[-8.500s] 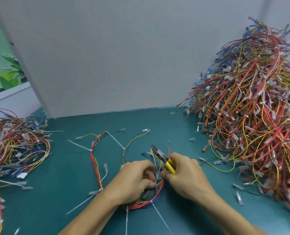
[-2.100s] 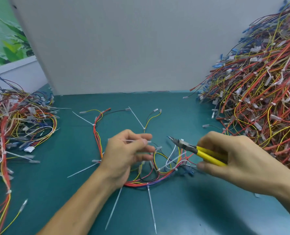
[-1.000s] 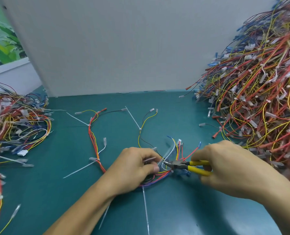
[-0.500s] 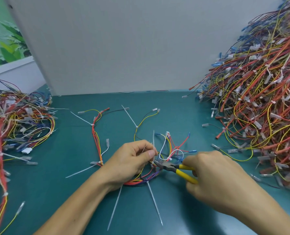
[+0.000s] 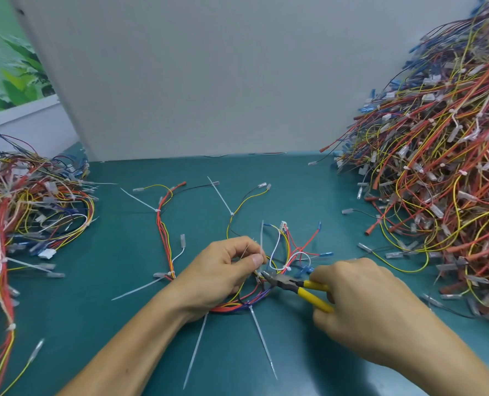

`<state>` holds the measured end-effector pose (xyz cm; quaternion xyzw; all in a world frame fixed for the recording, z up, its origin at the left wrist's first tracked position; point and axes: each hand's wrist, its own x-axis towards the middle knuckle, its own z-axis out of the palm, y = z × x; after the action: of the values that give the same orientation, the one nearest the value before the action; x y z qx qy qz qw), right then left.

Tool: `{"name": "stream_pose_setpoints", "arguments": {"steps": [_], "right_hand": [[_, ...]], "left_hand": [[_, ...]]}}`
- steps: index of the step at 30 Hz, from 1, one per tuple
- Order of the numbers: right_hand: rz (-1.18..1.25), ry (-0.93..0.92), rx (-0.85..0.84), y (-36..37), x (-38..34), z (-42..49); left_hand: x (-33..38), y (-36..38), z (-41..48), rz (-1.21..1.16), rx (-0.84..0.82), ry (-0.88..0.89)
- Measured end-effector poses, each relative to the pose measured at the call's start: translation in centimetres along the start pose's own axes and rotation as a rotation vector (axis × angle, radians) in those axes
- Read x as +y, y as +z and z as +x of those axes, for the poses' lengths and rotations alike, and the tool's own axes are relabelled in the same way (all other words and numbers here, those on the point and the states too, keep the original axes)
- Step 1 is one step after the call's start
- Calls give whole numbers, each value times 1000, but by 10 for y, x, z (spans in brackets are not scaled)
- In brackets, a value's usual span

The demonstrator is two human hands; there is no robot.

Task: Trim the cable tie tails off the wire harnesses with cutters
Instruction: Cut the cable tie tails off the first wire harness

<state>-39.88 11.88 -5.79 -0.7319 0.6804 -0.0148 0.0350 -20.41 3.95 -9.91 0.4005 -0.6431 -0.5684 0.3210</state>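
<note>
Wire harness (image 5: 239,303) lies near the centre of the teal mat (image 5: 100,318), with its red, yellow and purple wires looping under the left hand (image 5: 223,271). One cable tie tail (image 5: 262,238) rises upright just right of that hand's thumb. The thumb and curled fingers pinch the bundle at the foot of the tail, though the view does not settle whether they also hold the tail itself.

The cutters (image 5: 290,282) come in from the right, nose set against the tie just below the thumb. The blades look nearly together, but at this size that is uncertain. The right hand (image 5: 363,307) is wrapped firmly around the yellow handles (image 5: 316,294).

Five more uncut tails show on the same harness: two near tails (image 5: 261,344), one left tail (image 5: 140,287) and two far tails (image 5: 221,197).

To do this cut well, lay the flat face of the blades flush against the tie's locking head. That way no sharp stub is left. Check that no wire sits between the blades before squeezing. Keep the pinch on the tail so the offcut does not spring away.

A tall heap of harnesses (image 5: 437,172) stands at the right, and a lower heap (image 5: 29,212) lies at the left. A pale panel (image 5: 197,81) closes the far side.
</note>
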Motion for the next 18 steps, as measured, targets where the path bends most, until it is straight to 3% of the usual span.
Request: {"name": "stream_pose_setpoints", "arguments": {"steps": [18], "right_hand": [[-86,-24,22,4,-3,6]], "left_hand": [[3,2,-1,40,2,16]]}}
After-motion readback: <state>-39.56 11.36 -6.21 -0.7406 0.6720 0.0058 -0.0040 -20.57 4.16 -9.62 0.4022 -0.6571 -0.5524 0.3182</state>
